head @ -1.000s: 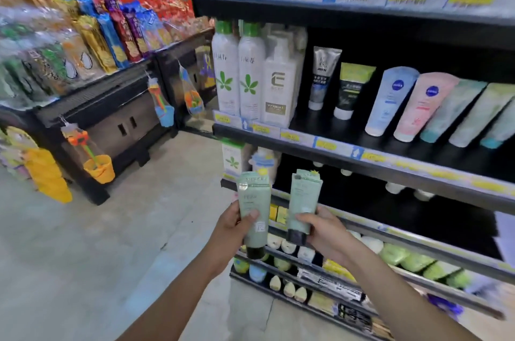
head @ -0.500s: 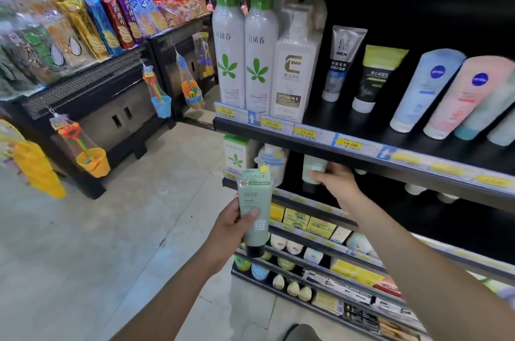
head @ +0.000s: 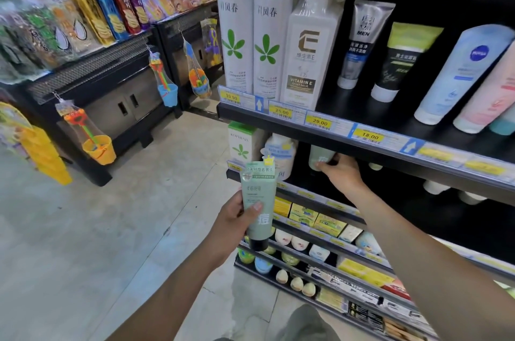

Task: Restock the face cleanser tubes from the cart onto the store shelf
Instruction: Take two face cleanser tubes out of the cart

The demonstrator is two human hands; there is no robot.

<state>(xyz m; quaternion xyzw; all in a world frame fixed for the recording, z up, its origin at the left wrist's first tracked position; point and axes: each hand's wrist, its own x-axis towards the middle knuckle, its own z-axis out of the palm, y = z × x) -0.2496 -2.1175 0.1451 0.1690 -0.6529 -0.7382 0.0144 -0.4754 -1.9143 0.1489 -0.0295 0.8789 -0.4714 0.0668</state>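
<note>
Beneath the shelf lip point(head: 245, 115), two o'clock from the left hand point(head: 232, 225) gripping a spare tube point(head: 257, 198), the right hand point(head: 340, 174) curls round a second tube point(head: 320, 156) (half hidden); better seat it upright, well back.

The right hand point(head: 341, 173) has been carried up and away from the left hand point(head: 231, 226), beside which it was held a second ago; its green tube point(head: 320, 156) has been taken from alongside the other tube point(head: 257, 201) and brought under the price-labelled shelf edge point(head: 295, 131), into the dark bay below; since half a second ago it has been pushed slightly further in, its top now hidden behind that edge, just beside the white bottle point(head: 278, 155); the view has been brought closer to the shelves, so that the tall bottles point(head: 235, 20) are now cut off at the top of the frame.
</note>
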